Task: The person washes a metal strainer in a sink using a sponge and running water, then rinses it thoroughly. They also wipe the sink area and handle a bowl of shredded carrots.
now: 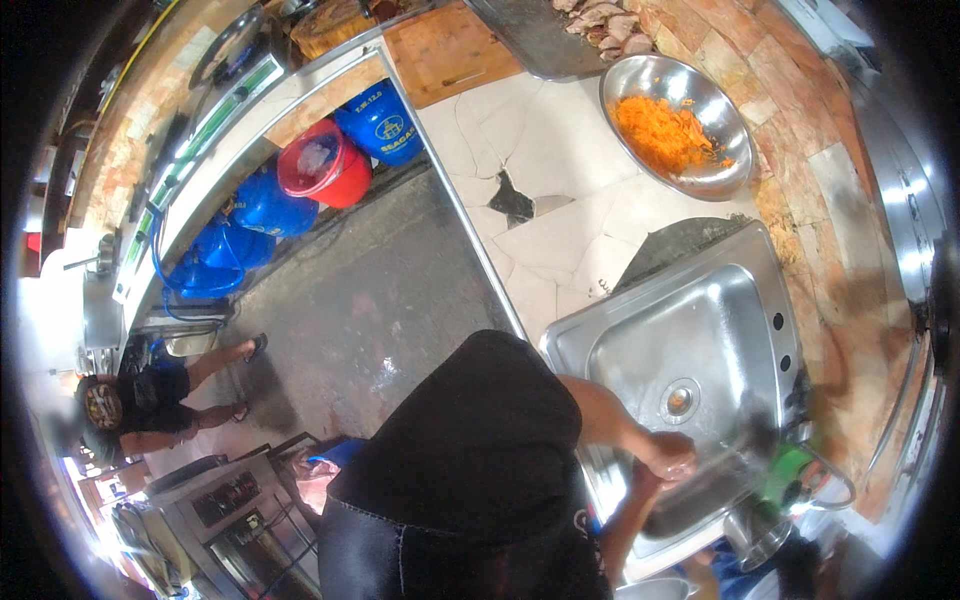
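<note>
My left hand [668, 456] is over the near side of a stainless steel sink [720, 320], its fingers curled in. My right hand [646, 484] meets it there, mostly hidden behind it, so its fingers do not show. Whether anything lies between the two hands cannot be seen. The round drain [680, 400] is just beyond them. Beside the hands, near the sink's right edge, are a green object [788, 470] and a shiny metal vessel [757, 537].
Beyond the sink, a metal bowl [722, 105] holds orange shreds [660, 135] on the cracked tile counter [560, 180]. Farther back are pale pieces [615, 35] and a wooden board [440, 55]. Leftward stand blue cylinders [390, 125], a red bucket [345, 180] and another person [155, 400].
</note>
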A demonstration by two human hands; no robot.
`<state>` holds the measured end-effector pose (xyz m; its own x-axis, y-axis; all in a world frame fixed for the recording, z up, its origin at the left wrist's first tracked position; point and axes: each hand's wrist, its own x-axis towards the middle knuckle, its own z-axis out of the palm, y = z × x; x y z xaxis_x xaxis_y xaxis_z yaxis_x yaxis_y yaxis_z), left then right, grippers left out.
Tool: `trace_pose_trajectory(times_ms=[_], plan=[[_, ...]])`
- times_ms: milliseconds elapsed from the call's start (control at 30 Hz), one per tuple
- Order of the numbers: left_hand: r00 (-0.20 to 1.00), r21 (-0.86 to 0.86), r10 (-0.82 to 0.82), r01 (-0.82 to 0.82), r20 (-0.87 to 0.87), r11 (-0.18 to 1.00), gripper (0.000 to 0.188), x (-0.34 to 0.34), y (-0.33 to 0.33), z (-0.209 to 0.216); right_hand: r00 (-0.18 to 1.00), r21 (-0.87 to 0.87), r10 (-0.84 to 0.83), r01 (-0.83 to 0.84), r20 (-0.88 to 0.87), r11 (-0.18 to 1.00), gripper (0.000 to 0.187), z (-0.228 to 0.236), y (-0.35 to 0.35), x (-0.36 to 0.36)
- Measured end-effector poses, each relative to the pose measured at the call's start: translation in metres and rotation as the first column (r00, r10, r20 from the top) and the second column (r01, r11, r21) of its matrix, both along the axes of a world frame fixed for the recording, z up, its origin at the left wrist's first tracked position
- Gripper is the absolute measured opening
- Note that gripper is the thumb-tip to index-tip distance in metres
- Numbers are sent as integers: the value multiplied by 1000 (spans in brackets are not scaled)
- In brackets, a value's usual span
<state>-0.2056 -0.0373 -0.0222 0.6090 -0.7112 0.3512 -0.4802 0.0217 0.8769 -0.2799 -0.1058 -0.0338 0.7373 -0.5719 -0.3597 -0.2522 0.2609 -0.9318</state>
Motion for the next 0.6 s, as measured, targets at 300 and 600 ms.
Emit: trace_pose_trajectory(times_ms=[300,600], plan=[[739,109,431,-443,-517,890,9,-2,34,62,1000,3,-25,25,-17,1000,46,-4,25,1],[457,194,389,-417,-800,888,25,14,-3,16,998,-41,-34,36,47,999,50,-14,1,15]])
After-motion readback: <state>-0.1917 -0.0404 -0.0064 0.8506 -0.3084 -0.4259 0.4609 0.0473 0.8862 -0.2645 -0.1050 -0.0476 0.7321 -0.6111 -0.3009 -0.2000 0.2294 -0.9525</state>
